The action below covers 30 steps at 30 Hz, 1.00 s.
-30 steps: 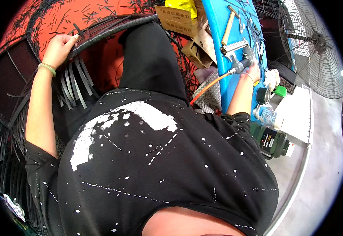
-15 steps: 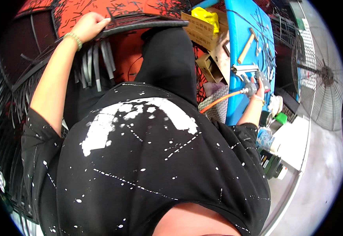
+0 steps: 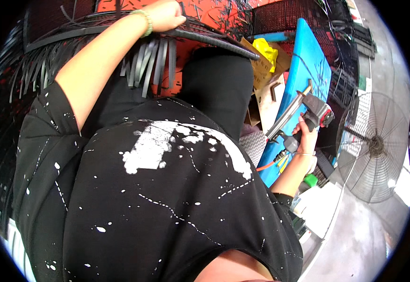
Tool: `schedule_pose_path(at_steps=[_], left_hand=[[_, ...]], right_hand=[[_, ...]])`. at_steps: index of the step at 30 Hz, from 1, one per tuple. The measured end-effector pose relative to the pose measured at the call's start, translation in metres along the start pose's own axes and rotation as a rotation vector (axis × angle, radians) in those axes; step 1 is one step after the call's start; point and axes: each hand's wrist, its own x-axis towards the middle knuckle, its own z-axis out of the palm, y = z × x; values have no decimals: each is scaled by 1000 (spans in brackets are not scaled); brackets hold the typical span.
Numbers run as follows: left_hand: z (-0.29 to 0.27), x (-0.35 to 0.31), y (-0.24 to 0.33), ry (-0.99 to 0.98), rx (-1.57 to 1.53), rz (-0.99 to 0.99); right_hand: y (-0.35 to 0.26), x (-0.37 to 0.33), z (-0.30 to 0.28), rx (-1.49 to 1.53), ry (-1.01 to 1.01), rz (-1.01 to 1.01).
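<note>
Black rubber-like strip (image 3: 214, 40) curves across the far orange surface (image 3: 214, 11) — the left hand (image 3: 167, 16) grips it there. At the right, over the blue board (image 3: 308, 70), the right hand (image 3: 306, 136) clasps a pneumatic nail gun (image 3: 303, 115) — its orange hose (image 3: 267, 165) trails nearer.

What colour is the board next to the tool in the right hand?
Bright blue: the board beside the nail gun in the right hand, head view.

A grey pneumatic nail gun (image 3: 303, 117) with red cap, held tilted over the blue board (image 3: 308, 66).
</note>
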Motion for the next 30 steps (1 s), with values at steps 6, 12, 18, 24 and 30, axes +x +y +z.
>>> schedule_pose_path(at_steps=[6, 12, 18, 24, 30], left_hand=[[6, 3, -8, 186, 86, 167], [8, 2, -5, 217, 73, 110], [11, -1, -1, 239, 38, 66], [11, -4, -1, 226, 27, 80], [13, -3, -2, 257, 25, 68]], right_hand=[[-104, -39, 122, -480, -365, -628], [-142, -43, 193, -895, -682, -1058], [-151, -50, 219, -971, -696, -1136], [-154, -56, 225, -997, -660, -1137], [-151, -58, 226, -1034, -653, -1110]])
